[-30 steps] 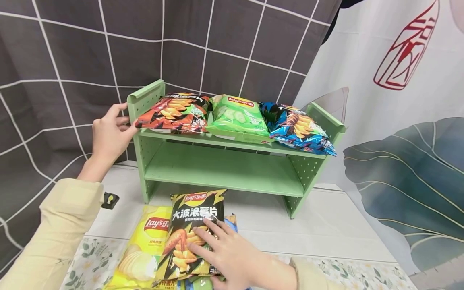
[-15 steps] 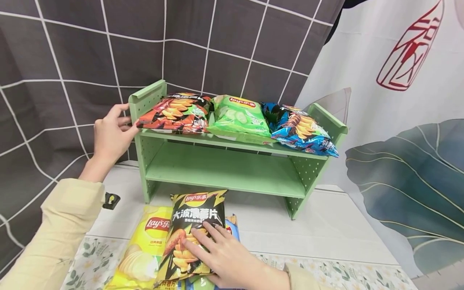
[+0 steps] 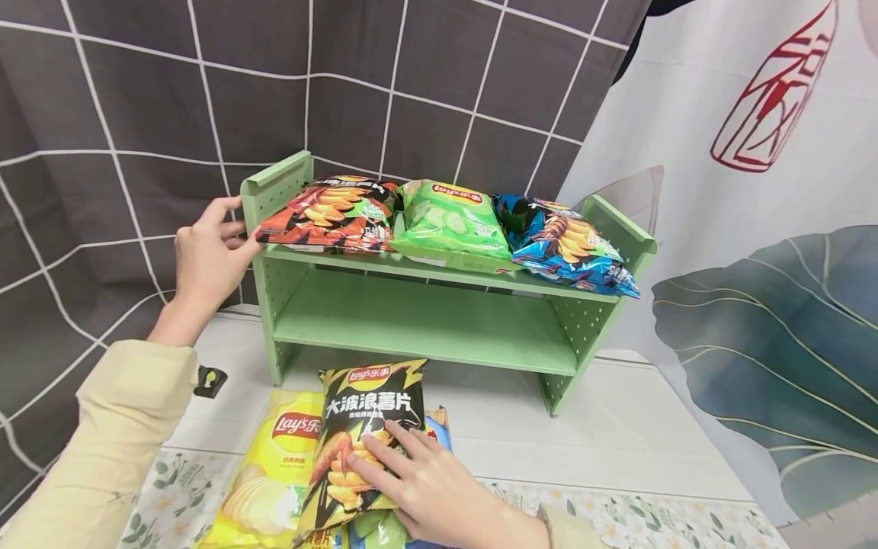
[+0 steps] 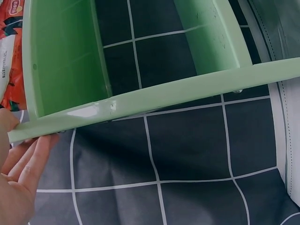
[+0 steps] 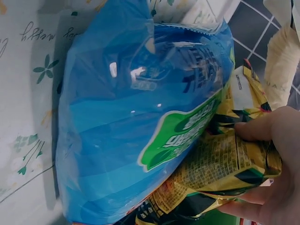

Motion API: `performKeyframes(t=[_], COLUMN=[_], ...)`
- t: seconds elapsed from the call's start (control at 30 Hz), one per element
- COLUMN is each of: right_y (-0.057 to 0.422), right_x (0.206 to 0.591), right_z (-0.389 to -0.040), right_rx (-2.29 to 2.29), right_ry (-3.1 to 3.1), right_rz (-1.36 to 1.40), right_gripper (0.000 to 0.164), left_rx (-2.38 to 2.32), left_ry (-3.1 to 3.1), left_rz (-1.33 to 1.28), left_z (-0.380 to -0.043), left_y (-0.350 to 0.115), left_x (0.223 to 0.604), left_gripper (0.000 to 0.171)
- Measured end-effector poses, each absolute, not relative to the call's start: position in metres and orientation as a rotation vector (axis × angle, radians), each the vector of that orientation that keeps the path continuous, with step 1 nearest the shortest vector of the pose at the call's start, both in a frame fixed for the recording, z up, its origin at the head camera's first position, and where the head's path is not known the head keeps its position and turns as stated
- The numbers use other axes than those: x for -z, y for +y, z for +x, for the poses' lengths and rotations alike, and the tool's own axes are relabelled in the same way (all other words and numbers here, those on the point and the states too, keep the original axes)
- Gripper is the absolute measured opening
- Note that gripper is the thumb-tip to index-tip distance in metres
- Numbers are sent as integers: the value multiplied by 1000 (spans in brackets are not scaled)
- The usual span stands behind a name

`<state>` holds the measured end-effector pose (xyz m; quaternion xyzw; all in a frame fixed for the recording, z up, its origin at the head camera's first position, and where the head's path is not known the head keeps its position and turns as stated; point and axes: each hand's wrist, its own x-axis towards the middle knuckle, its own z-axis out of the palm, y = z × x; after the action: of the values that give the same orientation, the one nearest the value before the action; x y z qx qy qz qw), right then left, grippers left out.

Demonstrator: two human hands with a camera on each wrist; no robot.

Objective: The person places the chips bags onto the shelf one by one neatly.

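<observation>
My left hand (image 3: 213,255) grips the left side panel of a green two-tier shelf (image 3: 425,316), fingers on its outer side in the left wrist view. On the upper tier lie a red-and-black chip bag (image 3: 336,213) by the thumb, a green chip bag (image 3: 453,225) and a blue-and-black chip bag (image 3: 569,244). My right hand (image 3: 439,488) holds a black-and-gold chip bag (image 3: 373,408), fingers across its front in the head view. In the right wrist view the thumb (image 5: 255,130) presses the bag's printed gold back.
Left of the black bag lies a yellow chip bag (image 3: 267,473). A blue packet (image 5: 117,126) with a green label lies partly behind and under the black bag. A small black item (image 3: 209,381) sits near the shelf's left foot. A gridded dark curtain (image 3: 137,114) hangs behind.
My right hand has slid slightly left over the black chip bag, and the bag's lower edge sits a little higher, showing more of the packet beneath. My left hand stays on the shelf.
</observation>
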<state>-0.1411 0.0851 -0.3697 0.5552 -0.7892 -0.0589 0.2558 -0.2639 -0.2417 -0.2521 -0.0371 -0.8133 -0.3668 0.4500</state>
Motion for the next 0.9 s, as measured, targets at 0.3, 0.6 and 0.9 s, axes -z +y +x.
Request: performKeyframes(t=[0.3,0.6,0.9], right_y=[82,87,91], right_x=[366,354,341], right_z=[-139,-145,-149], right_rx=[57,23,-92], right_ry=[-2073,-1940,-1815], right_rz=[1456,1365,1321], right_gripper=[64,75,63], left_rx=[892,911,932], left_ry=[-2011,-1997,-2002], left_rz=[-60,-62,-54], left_z=[-265,-266,-267], left_y=[-243,-242,-241], left_x=[253,251,254], left_gripper=[46,47,46])
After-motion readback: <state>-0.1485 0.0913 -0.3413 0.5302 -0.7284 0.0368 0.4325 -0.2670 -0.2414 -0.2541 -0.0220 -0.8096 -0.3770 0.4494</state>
